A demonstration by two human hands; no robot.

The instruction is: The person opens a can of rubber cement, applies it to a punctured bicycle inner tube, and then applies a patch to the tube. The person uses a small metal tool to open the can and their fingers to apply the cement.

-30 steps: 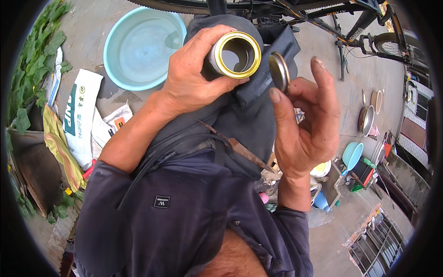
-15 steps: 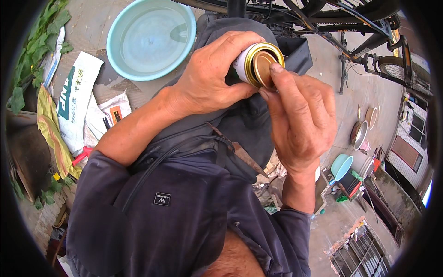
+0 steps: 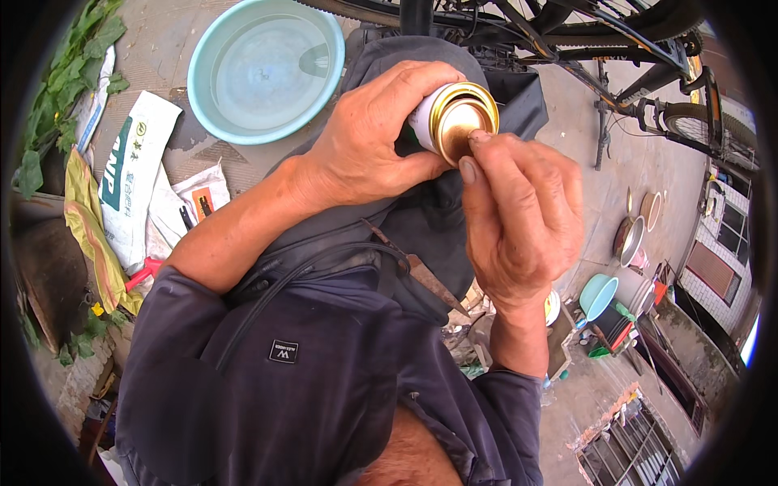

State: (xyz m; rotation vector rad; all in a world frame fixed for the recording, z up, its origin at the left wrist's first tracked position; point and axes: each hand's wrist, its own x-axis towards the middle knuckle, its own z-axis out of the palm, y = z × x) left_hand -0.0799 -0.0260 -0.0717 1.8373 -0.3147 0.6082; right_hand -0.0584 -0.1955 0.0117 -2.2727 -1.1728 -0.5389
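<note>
Here we see the left hand (image 3: 362, 146) wrapped around a tin (image 3: 423, 121) at one o'clock and the right hand (image 3: 523, 211) pinching a golden lid (image 3: 459, 121) against it, a turquoise basin (image 3: 235, 132) at eleven o'clock

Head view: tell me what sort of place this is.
Probably an outdoor household yard: a bicycle and a basin of water are on hard, bare ground, and leafy plants show at the left edge.
</note>
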